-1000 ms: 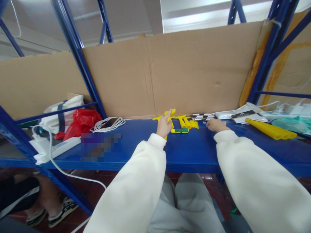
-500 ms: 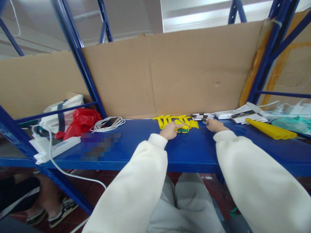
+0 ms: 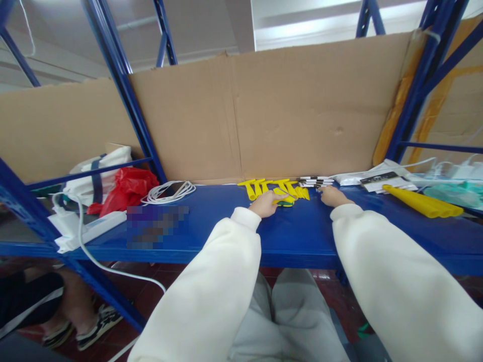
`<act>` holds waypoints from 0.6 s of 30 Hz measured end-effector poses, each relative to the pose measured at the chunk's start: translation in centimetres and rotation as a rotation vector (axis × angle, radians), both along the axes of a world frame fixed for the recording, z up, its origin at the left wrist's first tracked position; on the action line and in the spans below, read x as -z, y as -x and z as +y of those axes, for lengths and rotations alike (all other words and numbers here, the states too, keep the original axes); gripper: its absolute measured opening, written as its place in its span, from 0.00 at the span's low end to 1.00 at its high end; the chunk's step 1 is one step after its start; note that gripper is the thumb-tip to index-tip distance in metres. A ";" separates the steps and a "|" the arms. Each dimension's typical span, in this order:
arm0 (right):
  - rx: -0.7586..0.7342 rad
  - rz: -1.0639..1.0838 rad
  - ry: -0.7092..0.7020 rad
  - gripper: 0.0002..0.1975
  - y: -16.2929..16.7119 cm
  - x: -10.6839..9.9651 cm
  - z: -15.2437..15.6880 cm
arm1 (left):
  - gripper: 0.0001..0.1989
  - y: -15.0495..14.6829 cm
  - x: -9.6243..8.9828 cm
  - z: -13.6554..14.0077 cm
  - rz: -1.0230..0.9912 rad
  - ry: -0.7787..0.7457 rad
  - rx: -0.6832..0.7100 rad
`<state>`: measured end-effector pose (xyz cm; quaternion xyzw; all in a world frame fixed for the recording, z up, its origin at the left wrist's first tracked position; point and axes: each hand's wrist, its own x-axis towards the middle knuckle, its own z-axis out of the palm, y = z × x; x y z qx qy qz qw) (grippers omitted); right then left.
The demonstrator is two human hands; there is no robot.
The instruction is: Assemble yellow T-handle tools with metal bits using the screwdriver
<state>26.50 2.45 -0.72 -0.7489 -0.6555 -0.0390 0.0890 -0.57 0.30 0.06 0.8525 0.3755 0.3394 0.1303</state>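
Observation:
My left hand (image 3: 264,204) is closed, its fingertips at a small yellow piece (image 3: 281,191) that it seems to grip; the fingers partly hide it. Just below those fingertips lies a green-and-yellow item (image 3: 286,204). A row of yellow T-shaped tools (image 3: 258,187) runs along the back of the blue shelf (image 3: 298,236), with flat yellow pieces (image 3: 302,192) at its right end. To the right of that row, my right hand (image 3: 334,196) has its fingers pinched low over the shelf. What they hold, if anything, is too small to make out. Behind it sits a stack of black-and-white striped packets (image 3: 315,181).
Cardboard (image 3: 294,110) stands behind the shelf. At right are a white packet with a black label (image 3: 388,181) and yellow tubes (image 3: 420,201). A coiled white cable (image 3: 169,192), red bag (image 3: 130,188) and power strip (image 3: 94,229) lie left. A person's legs (image 3: 64,301) show below.
Both hands stay in nearly the same places, with only slight finger movement. The whole view has shifted a little.

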 end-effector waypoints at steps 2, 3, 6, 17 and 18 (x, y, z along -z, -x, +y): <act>0.011 -0.012 0.008 0.25 0.1 -0.1 -0.2 | 0.21 0.1 0.1 0.3 0.066 -0.019 0.002; 0.017 -0.016 0.013 0.25 0.2 -0.2 -0.2 | 0.22 0.1 0.1 0.4 0.110 -0.022 0.007; 0.019 -0.016 -0.010 0.22 0.3 -0.3 -0.3 | 0.25 0.3 0.1 0.8 0.252 -0.041 0.028; -0.007 0.219 -0.008 0.09 0.0 0.1 1.5 | 0.27 0.5 0.3 1.4 0.320 -0.108 0.021; 0.002 0.222 -0.008 0.08 0.1 0.0 1.4 | 0.27 0.5 0.3 1.4 0.311 -0.103 0.017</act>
